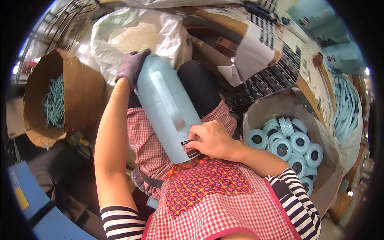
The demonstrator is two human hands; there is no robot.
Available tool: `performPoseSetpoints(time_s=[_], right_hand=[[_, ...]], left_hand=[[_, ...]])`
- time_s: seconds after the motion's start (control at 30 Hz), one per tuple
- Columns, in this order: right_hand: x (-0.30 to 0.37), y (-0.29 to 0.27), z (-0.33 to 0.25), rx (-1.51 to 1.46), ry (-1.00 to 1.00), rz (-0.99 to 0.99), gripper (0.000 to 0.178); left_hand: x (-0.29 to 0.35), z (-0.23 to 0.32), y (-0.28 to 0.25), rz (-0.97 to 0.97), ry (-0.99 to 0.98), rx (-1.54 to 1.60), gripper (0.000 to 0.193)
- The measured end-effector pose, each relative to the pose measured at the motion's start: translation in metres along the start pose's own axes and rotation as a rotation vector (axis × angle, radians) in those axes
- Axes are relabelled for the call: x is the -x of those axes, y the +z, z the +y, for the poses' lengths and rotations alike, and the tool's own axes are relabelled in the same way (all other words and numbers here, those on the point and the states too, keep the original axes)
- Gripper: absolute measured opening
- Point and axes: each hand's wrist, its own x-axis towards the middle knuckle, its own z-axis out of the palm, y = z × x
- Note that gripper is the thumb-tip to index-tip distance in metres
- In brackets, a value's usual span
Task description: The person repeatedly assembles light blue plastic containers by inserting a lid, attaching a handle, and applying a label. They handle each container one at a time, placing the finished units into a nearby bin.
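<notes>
A light blue plastic thermos flask casing [166,108] with a long side handle [170,100] lies slanted across my lap, handle up. My left hand [133,66], in a dark grey glove, grips its far, narrower end. Bare and with fingers curled, my right hand [214,138] rests at the near end of the casing. Its thumb and fingertips press on a small dark label [191,148] there, partly covering it. A checked apron [192,208] lies under the near end.
Blue ring-shaped parts [282,148] fill a lined bin at my right. Sheets of dark labels [276,76] hang over the worktable edge. More blue casings [344,56] and a bag of blue strips [344,104] stand far right. A cardboard box [82,96] and white sack [140,36] stand left and ahead.
</notes>
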Motion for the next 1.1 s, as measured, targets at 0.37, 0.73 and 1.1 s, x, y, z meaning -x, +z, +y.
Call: performPoseSetpoints(time_s=[0.37,0.73,1.1], right_hand=[[0.088,-0.015,0.113,0.179,0.277,0.976,0.027],[0.233,-0.008,0.298,0.605,0.405,-0.621,0.057],[0.115,-0.081,0.081,-0.289,-0.087,0.919,0.043]], left_hand=[[0.046,-0.013,-0.080,-0.435,-0.206,0.824,0.047],[0.106,-0.116,-0.102,-0.011,0.096,1.309,0.045],[0.156,-0.117,-0.046,-0.208,0.134,1.491,0.049]])
